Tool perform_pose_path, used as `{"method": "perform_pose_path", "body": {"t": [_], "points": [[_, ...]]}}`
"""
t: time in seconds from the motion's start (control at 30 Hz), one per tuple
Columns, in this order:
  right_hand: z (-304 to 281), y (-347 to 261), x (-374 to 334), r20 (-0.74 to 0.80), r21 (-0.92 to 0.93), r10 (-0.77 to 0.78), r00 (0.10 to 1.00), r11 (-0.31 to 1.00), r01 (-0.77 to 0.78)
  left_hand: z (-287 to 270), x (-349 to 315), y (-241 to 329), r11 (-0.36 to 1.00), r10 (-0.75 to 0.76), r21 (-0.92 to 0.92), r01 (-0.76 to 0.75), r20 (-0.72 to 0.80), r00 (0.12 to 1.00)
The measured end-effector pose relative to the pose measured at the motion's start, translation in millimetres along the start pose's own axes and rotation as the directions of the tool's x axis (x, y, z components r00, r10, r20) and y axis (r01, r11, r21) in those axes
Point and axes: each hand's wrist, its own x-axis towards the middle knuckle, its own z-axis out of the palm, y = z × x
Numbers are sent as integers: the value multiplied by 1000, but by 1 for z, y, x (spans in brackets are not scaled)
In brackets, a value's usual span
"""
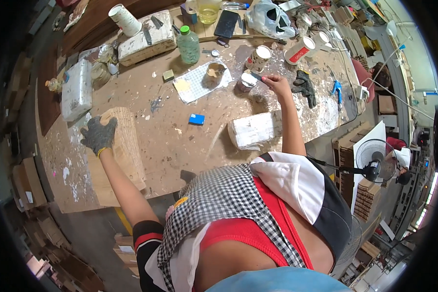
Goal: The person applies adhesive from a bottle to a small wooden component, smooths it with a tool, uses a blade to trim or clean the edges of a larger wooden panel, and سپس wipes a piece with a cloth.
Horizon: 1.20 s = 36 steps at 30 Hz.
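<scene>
My left hand (99, 133), in a dark grey work glove, lies with its fingers spread on a light wooden board (124, 146) at the left of the table. My bare right hand (277, 86) pinches a small dark scraper (256, 76) at the far side of the table. The scraper's end is at the mouth of a small cup of white paste (248, 81); I cannot tell how deep it reaches. Beside the right hand lies an empty dark glove (304, 88). A cup with brown paste (215, 72) stands on a checked cloth (194, 87) to its left.
White-smeared blocks (254, 130) (77, 91) sit on the worktable (175, 155). A small blue box (196, 119) lies mid-table. Farther back are a green-capped bottle (188, 46), paper cups (297, 52) and a plastic bag (270, 19). A blue-handled tool (337, 92) and a fan (372, 168) are at right.
</scene>
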Motion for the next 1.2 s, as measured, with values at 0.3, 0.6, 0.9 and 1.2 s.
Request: {"method": "perform_pose_path", "body": {"t": [0.3,0.6,0.9,1.2], "points": [[40,-8,-23,-127,-709,-461,878,661,245,20,-19,-78,987,58,-143,-73,-106,993],[215,-37,-189,676,-62,-277,683,902,427,82,-147,-255,703,-187,-674,227,132,973],[461,-2,-330,765,-137,177,619,984,-113,68,-156,-191,657,-40,-749,86,79,996],[364,3,-261,876,-97,-67,478,946,310,115,-163,-203,461,-41,-887,10,-10,999]]}}
